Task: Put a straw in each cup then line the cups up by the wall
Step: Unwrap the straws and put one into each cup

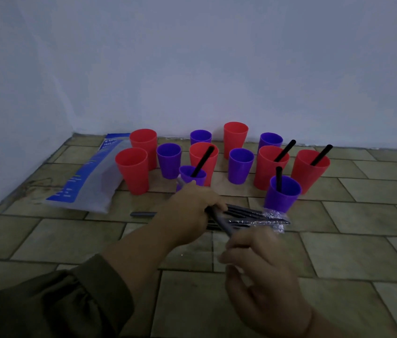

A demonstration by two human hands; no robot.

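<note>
Straw [220,222] in play sits between the two hands. Its long axis runs 11-to-5, with the far end in the pack of straws [261,217] and the near end at the right hand [261,267]. The pack lies flat on the floor [339,240], long axis 9-to-3, clear wrapper bunched at its 3 o'clock end.

Left hand [190,213]: fingers curled over the pack's 9 o'clock end, pinning it down.
Right hand: fingertips closed on the straw's near end. It looks like a pinch, but it's blurred, so I can't tell the exact finger placement.

The cups are clustered at 12 o'clock from the hands, short of the wall [217,69] and not in a line. Four straws are standing in cups.

My read:
- The straw wants to slide out toward 5 o'clock along its own axis, then tip upright.
- The nearest empty target for the right hand is the purple cup [241,164], dead 12 o'clock.
- The empty red cup [132,169] at 10 o'clock is closer to the left hand, but that hand is busy with the pack.
</note>
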